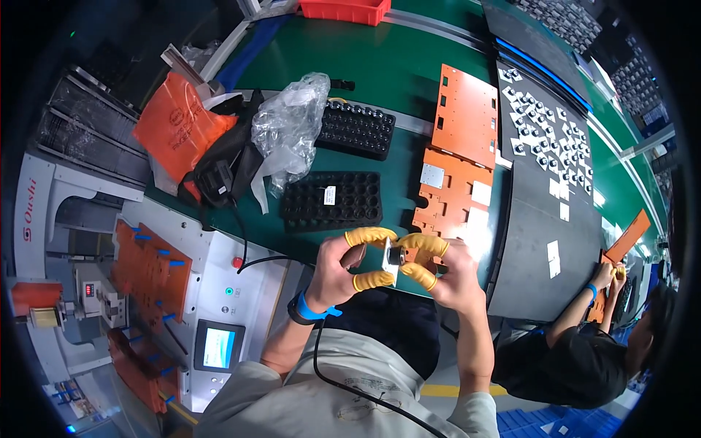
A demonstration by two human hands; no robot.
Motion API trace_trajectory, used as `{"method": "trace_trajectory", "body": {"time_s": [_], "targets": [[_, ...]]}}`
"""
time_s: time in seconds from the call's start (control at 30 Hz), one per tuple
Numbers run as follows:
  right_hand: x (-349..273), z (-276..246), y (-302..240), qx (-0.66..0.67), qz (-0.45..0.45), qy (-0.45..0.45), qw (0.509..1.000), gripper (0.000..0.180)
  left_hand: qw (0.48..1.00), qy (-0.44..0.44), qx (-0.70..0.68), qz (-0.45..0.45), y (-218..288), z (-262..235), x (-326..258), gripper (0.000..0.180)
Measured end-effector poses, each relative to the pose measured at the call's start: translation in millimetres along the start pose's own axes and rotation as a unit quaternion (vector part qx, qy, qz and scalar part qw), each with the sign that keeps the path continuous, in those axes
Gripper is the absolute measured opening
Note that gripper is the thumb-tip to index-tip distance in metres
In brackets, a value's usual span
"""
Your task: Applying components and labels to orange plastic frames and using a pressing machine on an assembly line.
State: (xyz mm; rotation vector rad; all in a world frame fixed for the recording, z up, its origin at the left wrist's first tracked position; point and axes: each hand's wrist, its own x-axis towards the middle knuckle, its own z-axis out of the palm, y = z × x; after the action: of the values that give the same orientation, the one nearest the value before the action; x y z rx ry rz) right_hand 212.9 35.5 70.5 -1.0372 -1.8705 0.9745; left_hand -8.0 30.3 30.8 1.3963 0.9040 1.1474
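Note:
Both of my hands wear yellow finger covers and meet in front of my chest. My left hand (349,264) pinches the edges of a small white plate bearing a short black lens-like cylinder, a lens module (395,255). From the other side, my right hand (443,269) has thumb and fingers closed around the black cylinder. A blue wrist strap circles my left wrist. Just beyond my hands lies a black tray with round pockets (307,212) and a white label. Another black tray (358,128), with small round parts along its far row, is farther back.
Orange plates (465,113) lie on the green bench to the right. A dark mat (537,241) holds many small white-and-black modules. Clear plastic wrap (292,124) and an orange bag (179,124) are at left, above a machine with a screen (218,346). Another person (577,350) works at right.

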Motion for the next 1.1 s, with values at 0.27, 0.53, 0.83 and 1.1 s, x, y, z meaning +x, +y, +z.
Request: {"method": "trace_trajectory", "body": {"time_s": [0.27, 0.53, 0.83, 1.1], "targets": [[-25, -5, 5, -0.071, -0.061, 0.003, 0.996, 0.037, 0.997, -0.080, 0.015, -0.009, 10, 6, -3, 0.057], [-39, -1, 4, -0.130, -0.027, 0.029, 0.991, 0.035, 0.968, -0.142, -0.129, -0.163, -11, 9, 0, 0.046], [-30, 7, -4, -0.232, -0.081, 0.120, 0.962, 0.053, 0.856, -0.010, -0.407, -0.317, -27, 40, -10, 0.032], [-47, 18, 37, -0.112, -0.031, 0.193, 0.974, 0.024, 0.975, -0.067, -0.139, -0.162, -21, 43, 6, 0.033]]}}
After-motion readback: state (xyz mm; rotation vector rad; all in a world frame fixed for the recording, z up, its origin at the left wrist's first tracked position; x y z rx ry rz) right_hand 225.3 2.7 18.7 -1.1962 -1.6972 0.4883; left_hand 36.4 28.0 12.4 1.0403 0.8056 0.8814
